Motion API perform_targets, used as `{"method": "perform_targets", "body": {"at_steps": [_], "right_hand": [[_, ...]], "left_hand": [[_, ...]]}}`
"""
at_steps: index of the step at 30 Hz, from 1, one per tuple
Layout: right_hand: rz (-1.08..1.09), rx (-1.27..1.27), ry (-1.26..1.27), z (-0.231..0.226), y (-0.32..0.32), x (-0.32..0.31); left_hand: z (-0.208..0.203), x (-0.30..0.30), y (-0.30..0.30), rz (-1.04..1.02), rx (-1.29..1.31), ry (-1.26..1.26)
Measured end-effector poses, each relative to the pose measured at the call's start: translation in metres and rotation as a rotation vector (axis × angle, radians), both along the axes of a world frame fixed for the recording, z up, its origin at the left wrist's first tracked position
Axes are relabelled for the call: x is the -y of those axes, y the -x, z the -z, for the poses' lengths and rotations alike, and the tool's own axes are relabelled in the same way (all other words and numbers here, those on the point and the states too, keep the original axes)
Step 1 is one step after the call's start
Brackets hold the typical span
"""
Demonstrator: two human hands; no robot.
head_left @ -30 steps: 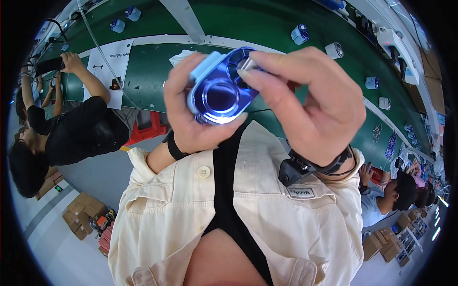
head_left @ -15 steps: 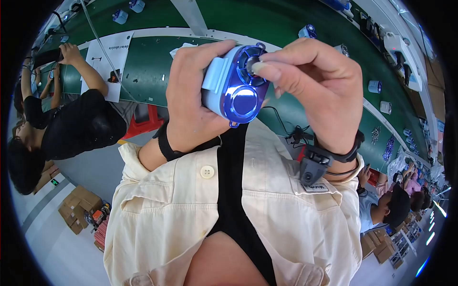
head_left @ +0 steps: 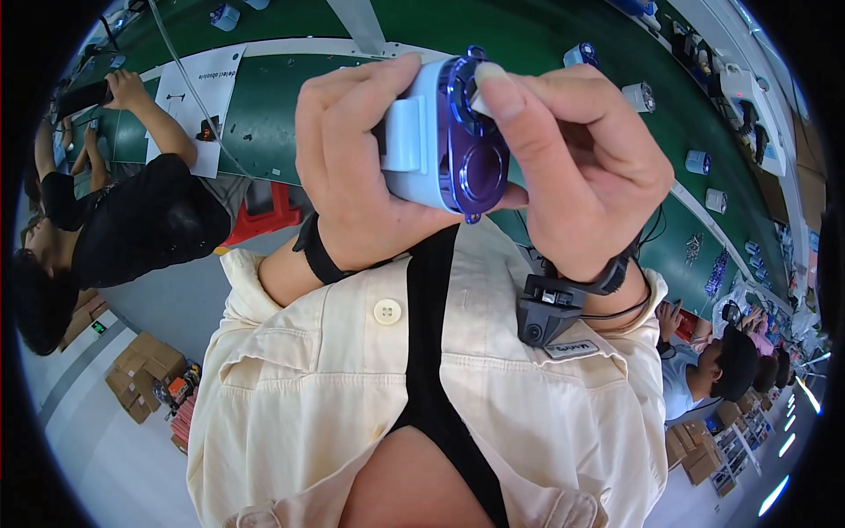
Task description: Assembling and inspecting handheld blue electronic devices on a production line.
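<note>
My left hand (head_left: 343, 167) is closed around a small light-blue device (head_left: 412, 141) with a shiny purple-blue face, held up in front of my chest. That face turns to the right and carries two round parts, the upper one a ring with spokes and the lower one a smooth disc. A small loop sticks out at each end of it. Against the upper ring, my right hand (head_left: 581, 163) has thumb and index finger pinched together. Something small and pale shows by the thumb tip, too little of it to name.
Beyond my hands stretches a green work table (head_left: 282, 114) with a printed sheet (head_left: 198, 106) on it. Similar blue devices (head_left: 698, 162) stand along the green surface at the right. Co-workers sit at both sides; a red stool (head_left: 260, 216) is at the left.
The device has turned, so its shiny face points more to the right and its light-blue side shows more. Both hands have shifted slightly, the right one still pinching at the upper ring.
</note>
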State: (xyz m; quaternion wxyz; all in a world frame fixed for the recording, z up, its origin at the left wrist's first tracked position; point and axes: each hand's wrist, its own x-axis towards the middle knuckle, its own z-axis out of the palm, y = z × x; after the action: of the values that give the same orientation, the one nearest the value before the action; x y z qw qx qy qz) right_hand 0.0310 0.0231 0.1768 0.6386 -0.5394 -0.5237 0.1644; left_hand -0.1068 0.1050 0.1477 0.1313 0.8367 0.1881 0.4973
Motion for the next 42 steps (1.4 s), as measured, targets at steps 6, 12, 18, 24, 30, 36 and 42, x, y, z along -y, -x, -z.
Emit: {"method": "perform_targets", "body": {"at_steps": [6,12,18,24,30,36,42], "right_hand": [[0.116,0.253,-0.16,0.004,-0.002,-0.011],[0.224,0.294,-0.187,-0.002,0.004,-0.01],[0.008,0.287,-0.165,-0.006,-0.009,-0.002],[-0.149,0.547,-0.271,-0.009,-0.03,-0.004],[-0.103,0.734,-0.288,-0.011,-0.031,0.002],[-0.206,-0.125,0.249,-0.016,-0.014,0.018],[-0.354,-0.539,0.29,-0.014,-0.016,0.015]], "left_hand": [[0.005,-0.001,-0.006,-0.095,0.012,-0.073],[0.015,0.001,-0.016,-0.169,0.102,-0.112],[0.009,0.004,-0.008,-0.111,0.029,-0.047],[0.008,0.001,-0.003,0.038,-0.016,0.028],[0.009,0.0,0.002,0.105,-0.018,0.042],[0.009,0.003,0.001,0.294,0.135,0.334],[0.008,0.0,0.0,0.357,0.118,0.251]]}}
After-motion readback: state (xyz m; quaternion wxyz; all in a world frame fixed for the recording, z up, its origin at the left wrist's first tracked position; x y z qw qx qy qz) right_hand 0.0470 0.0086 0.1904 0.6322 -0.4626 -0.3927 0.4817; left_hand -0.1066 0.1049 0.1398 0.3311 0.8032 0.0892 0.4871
